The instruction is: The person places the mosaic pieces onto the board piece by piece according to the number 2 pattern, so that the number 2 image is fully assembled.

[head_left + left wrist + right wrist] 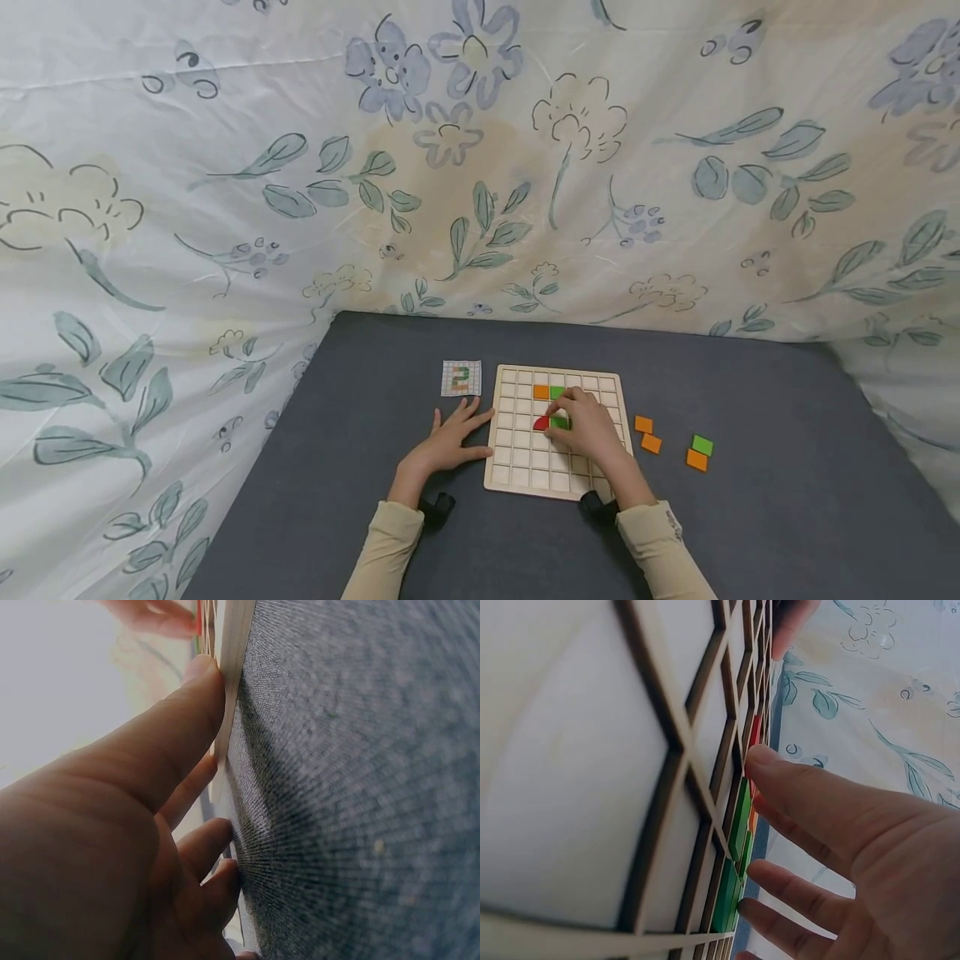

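Note:
A pale wooden grid board lies on the dark table. My right hand reaches over it from the right, pinching a small red tile between thumb and index finger, close over a cell. In the right wrist view the thumb tip overlaps the red tile, and the other fingers hang loosely past the green tiles. An orange tile and a partly covered green tile sit higher on the grid. My left hand is spread, its thumb touching the board's left edge.
A small card with a coloured grid pattern lies left of the board. To the right are loose orange tiles and a green tile touching another orange one. Flowered cloth hangs behind the table.

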Tool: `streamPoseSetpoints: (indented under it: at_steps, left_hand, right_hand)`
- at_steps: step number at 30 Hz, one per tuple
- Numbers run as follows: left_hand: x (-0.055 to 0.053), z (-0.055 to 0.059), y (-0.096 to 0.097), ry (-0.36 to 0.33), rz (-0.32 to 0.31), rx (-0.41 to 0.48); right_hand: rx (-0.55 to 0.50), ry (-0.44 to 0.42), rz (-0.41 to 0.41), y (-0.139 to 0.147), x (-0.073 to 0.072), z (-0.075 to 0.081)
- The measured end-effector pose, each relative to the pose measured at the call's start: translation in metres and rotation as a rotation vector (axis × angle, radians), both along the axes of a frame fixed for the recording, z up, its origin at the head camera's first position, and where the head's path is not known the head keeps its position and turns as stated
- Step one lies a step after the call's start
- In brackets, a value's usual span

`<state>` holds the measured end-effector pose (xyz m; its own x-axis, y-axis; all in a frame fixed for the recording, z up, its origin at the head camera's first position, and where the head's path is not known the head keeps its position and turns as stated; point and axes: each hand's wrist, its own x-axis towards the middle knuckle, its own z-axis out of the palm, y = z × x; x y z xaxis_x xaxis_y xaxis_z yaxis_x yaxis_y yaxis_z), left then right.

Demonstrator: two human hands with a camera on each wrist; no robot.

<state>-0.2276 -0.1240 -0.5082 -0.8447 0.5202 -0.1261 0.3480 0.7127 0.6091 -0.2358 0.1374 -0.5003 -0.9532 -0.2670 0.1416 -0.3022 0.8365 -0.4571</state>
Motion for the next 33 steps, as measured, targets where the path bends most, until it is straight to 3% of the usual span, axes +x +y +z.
streamPoseSetpoints:
  at_steps: [19, 33]
  left_hand:
    - [0.000, -0.002, -0.001, 0.010, -0.008, 0.018]
    - [-0.001, -0.004, -0.002, 0.011, -0.003, 0.015]
  right_hand:
    - [0.034, 0.042, 0.004, 0.025, 0.005, -0.001]
    - [-0.013, 0.057, 0.004, 0.051, 0.008, 0.001]
